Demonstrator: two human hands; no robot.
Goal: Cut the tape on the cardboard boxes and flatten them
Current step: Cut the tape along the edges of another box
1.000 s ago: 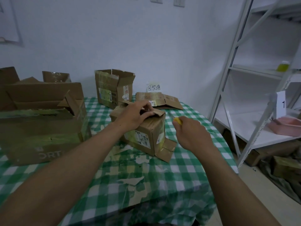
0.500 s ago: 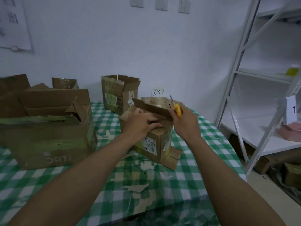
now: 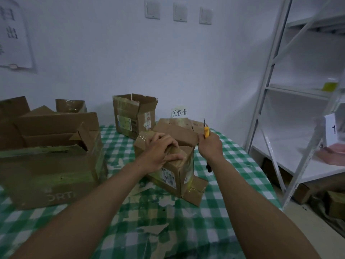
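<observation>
A small taped cardboard box (image 3: pixel 173 176) stands mid-table with one top flap raised at its far side. My left hand (image 3: pixel 159 151) rests on the box's top, fingers curled over its taped edge. To the right of that flap my right hand (image 3: pixel 210 146) grips a yellow utility knife (image 3: pixel 206 130), blade pointing up. A large open box (image 3: pixel 50 161) sits at the left, and a medium open box (image 3: pixel 133 114) stands behind. Flattened cardboard (image 3: pixel 192 124) lies at the far side under a handwritten paper label (image 3: pixel 179 112).
The table wears a green-and-white checked cloth (image 3: pixel 233 165) with torn patches. A white metal shelf rack (image 3: pixel 280 109) stands at the right, with a pink tray (image 3: pixel 336 148) on it and boxes on the floor beneath. Wall switches hang above.
My right hand has risen from beside the box to the raised flap, knife blade now up. A top flap has lifted. My left hand stays on the box top.
</observation>
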